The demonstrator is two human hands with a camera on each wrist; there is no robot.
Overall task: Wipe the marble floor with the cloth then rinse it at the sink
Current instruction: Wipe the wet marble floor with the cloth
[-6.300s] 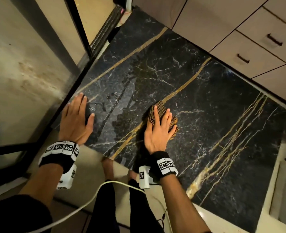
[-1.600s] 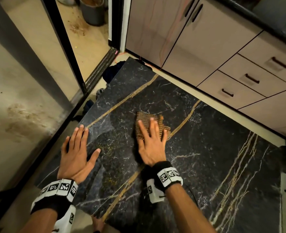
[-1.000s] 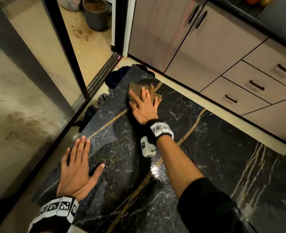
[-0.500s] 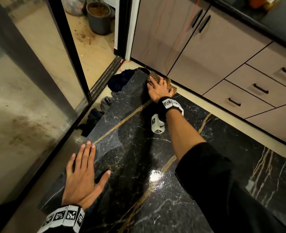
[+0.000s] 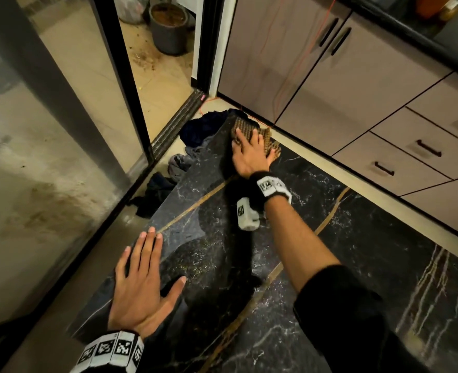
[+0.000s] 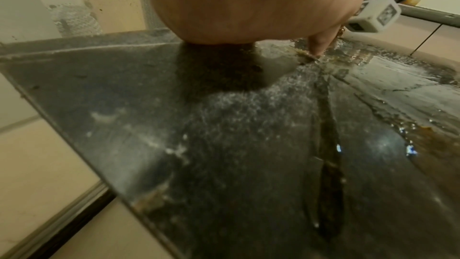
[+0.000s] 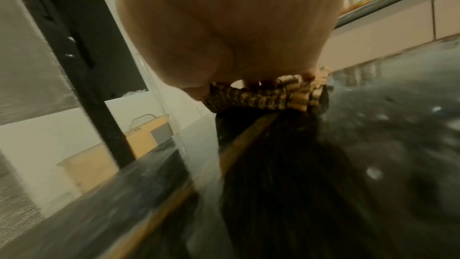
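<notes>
Cloth [image 5: 265, 135]: at marble floor [image 5: 357, 265] far corner, 12 o'clock, by cabinets | right hand [image 5: 250, 153]: flat, fingers extended, pressing it | left hand [image 5: 141, 286]: released, splayed, bracing at 7 o'clock | handling: judged soft, light, limp, probably damp; best gathered by bunching its middle.

cloth [image 5: 260, 135] mostly hidden under right hand [image 5: 250, 154], right wrist view motion-blurred (floor especially)
</notes>
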